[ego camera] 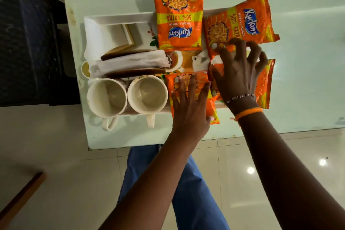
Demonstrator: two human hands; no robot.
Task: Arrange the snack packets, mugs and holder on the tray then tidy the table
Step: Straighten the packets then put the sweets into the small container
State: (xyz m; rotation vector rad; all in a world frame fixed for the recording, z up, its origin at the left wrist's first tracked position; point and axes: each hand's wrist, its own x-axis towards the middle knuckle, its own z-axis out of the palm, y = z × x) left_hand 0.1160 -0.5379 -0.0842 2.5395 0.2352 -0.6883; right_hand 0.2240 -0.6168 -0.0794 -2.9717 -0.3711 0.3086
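- Our right hand (240, 73) has its fingers curled down like a claw, fingertips (232, 42) pressing the near edge of the tilted packet (240, 24) at the far right; the grip is narrow, but we cannot tell if it truly pinches the packet.
- Under that same palm lies another orange packet (265, 84), mostly hidden, sticking out to the right.
- Our left hand (190, 104) is flat and spread, grip wide, palm resting on the near packet (203, 84), which overhangs the near rim of the tray.
- A fourth packet (179, 15) lies upside down from our view, far side, hanging over the far tray rim onto the worktop (308, 61).
- White tray (104, 22) sits on the pale glass worktop, near its left edge.
- Two white mugs (127, 95) stand upright and side by side at the tray's near-left corner, handles pointing toward us.
- Just beyond the mugs, the wooden holder (130, 63) lies with white paper napkins in it.
- Tray's far-left part is bare, with a floral print showing.
- Blue trousers (188, 183) and tiled floor (56, 155) below the worktop; dark chair (28, 43) to the left.
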